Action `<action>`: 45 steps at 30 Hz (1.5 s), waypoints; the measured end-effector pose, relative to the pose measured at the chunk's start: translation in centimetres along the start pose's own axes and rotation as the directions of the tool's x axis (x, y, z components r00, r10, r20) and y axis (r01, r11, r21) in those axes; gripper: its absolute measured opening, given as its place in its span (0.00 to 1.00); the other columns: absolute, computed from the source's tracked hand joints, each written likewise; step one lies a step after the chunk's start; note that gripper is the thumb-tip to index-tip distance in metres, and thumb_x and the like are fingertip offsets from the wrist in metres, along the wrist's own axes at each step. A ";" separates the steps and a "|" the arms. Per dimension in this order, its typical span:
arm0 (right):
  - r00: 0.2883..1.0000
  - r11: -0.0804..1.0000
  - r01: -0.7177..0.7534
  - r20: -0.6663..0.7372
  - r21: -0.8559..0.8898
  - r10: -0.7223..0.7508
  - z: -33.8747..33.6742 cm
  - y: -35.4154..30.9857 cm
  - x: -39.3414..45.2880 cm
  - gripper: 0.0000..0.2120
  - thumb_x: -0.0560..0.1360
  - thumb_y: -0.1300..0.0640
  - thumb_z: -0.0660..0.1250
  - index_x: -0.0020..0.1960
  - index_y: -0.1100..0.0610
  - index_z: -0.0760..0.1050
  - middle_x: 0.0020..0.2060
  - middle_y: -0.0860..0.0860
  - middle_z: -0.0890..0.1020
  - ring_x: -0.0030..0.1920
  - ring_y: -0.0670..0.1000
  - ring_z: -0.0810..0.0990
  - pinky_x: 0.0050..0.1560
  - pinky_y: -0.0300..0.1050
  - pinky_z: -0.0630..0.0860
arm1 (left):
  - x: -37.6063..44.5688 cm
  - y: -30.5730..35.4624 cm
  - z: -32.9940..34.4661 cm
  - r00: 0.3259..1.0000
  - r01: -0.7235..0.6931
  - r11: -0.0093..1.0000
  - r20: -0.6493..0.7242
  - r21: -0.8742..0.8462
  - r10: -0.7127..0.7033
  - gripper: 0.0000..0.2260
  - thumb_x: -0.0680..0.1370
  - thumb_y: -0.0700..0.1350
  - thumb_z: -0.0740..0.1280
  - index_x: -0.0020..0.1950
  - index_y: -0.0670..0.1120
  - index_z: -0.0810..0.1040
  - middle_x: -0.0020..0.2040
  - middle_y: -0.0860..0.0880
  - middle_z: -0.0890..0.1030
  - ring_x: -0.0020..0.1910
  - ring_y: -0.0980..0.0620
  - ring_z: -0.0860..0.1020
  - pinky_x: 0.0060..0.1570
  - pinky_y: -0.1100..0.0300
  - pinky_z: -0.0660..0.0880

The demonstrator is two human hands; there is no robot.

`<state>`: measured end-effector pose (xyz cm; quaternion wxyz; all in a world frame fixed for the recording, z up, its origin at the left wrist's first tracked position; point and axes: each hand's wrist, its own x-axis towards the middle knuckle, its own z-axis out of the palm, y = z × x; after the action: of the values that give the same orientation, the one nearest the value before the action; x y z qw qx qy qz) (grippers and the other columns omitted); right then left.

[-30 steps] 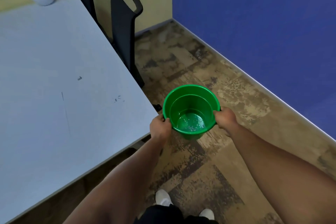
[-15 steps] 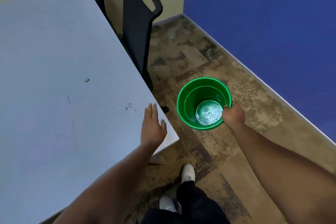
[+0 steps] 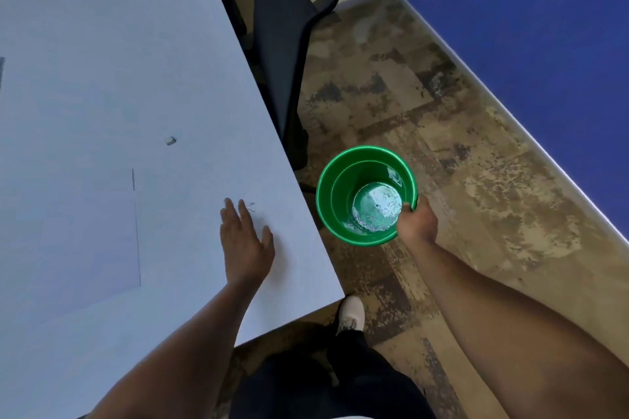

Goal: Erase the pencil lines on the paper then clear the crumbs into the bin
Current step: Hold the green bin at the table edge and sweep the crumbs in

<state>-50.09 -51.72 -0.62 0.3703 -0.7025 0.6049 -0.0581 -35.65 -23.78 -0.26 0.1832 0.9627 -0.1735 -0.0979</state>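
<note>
My right hand [image 3: 416,220] grips the near rim of a green bin [image 3: 332,194], held just off the white table's [image 3: 102,27] right edge, its opening facing up. Small crumbs lie on the bin's shiny bottom. My left hand [image 3: 243,238] lies flat and open on the table near that edge, fingers spread. A few dark eraser crumbs [image 3: 251,206] sit right beyond its fingertips. A white sheet of paper [image 3: 68,241] lies to the left of the hand, its right edge showing as a thin dark line. A small grey eraser [image 3: 170,140] rests farther back on the table.
A black chair [image 3: 289,44] stands pushed against the table's right side, just behind the bin. A patterned brown carpet [image 3: 459,146] covers the floor, bounded by a blue wall [image 3: 544,27] on the right. My white shoe [image 3: 350,315] shows below the table corner.
My left hand has let go of the bin and moved onto the table beside the crumbs. My right hand alone has brought the bin closer to the table's edge.
</note>
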 end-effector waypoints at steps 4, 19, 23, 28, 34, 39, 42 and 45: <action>0.999 1.000 0.009 0.044 0.018 -0.010 2.4 -0.3 0.7 0.10 0.82 0.57 0.59 0.61 0.59 0.73 0.49 0.61 0.81 0.49 0.62 0.80 0.41 0.46 0.68 | 1.1 -1.3 0.6 0.984 0.175 0.984 -0.032 -0.015 -0.176 0.35 0.84 0.53 0.60 0.83 0.37 0.48 0.83 0.36 0.44 0.82 0.36 0.46 0.80 0.43 0.49; 0.987 0.996 -0.052 0.154 0.074 0.040 8.5 -0.1 -0.8 0.09 0.83 0.58 0.58 0.60 0.58 0.73 0.44 0.54 0.79 0.35 0.47 0.74 0.30 0.38 0.63 | 0.7 3.6 6.2 0.988 -0.055 0.995 0.146 0.081 0.043 0.37 0.83 0.60 0.43 0.81 0.32 0.50 0.82 0.32 0.48 0.81 0.33 0.46 0.80 0.43 0.45; 0.985 0.995 -0.027 0.170 0.098 0.010 8.7 -0.4 -0.8 0.08 0.83 0.58 0.59 0.59 0.56 0.74 0.44 0.52 0.79 0.37 0.50 0.75 0.32 0.37 0.63 | -0.4 5.0 6.6 0.900 -0.371 0.929 0.245 -0.002 0.360 0.33 0.85 0.58 0.43 0.83 0.38 0.45 0.83 0.42 0.41 0.82 0.44 0.39 0.79 0.54 0.37; 0.986 0.990 -0.032 0.164 0.134 0.010 9.0 -0.6 -1.1 0.08 0.83 0.58 0.59 0.59 0.56 0.75 0.42 0.52 0.80 0.37 0.50 0.76 0.33 0.39 0.67 | 0.2 3.3 5.8 0.965 -0.243 0.970 0.105 0.018 0.240 0.34 0.85 0.59 0.47 0.83 0.38 0.46 0.83 0.40 0.44 0.83 0.41 0.41 0.80 0.50 0.39; 0.986 0.988 -0.040 0.168 0.149 0.014 9.3 -0.2 -1.5 0.07 0.83 0.57 0.59 0.57 0.56 0.75 0.38 0.49 0.78 0.38 0.51 0.77 0.33 0.41 0.67 | 0.8 -0.4 4.6 0.976 0.195 0.977 0.084 0.090 -0.202 0.40 0.81 0.63 0.43 0.81 0.33 0.45 0.82 0.34 0.46 0.82 0.36 0.44 0.80 0.43 0.43; 0.980 0.985 -0.044 0.198 0.164 0.011 9.7 -0.2 -2.0 0.06 0.83 0.57 0.59 0.56 0.54 0.73 0.38 0.47 0.77 0.36 0.46 0.74 0.31 0.39 0.64 | -0.3 3.2 5.6 0.983 0.051 0.996 0.171 0.077 -0.063 0.38 0.82 0.61 0.42 0.81 0.32 0.49 0.81 0.31 0.47 0.81 0.33 0.44 0.80 0.43 0.43; 0.980 0.985 -0.038 0.197 0.166 0.005 9.9 -0.3 -2.1 0.07 0.83 0.56 0.59 0.57 0.55 0.74 0.42 0.51 0.79 0.40 0.51 0.78 0.33 0.40 0.66 | -0.6 4.8 6.1 0.958 -0.159 0.986 0.250 0.047 0.143 0.36 0.83 0.60 0.39 0.82 0.35 0.44 0.82 0.36 0.41 0.81 0.38 0.37 0.80 0.46 0.39; 0.981 0.983 -0.040 0.192 0.181 0.005 10.1 -0.4 -2.1 0.09 0.83 0.56 0.59 0.59 0.55 0.74 0.46 0.52 0.80 0.45 0.55 0.79 0.39 0.42 0.69 | -0.6 5.9 6.3 0.883 -0.368 0.928 0.290 -0.057 0.369 0.33 0.84 0.58 0.43 0.83 0.39 0.44 0.83 0.42 0.41 0.82 0.45 0.35 0.81 0.48 0.41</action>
<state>-45.02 -45.31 -6.87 0.4906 -0.6606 0.5668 -0.0422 -39.51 -30.71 -3.63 0.1706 0.8865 -0.3786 -0.2042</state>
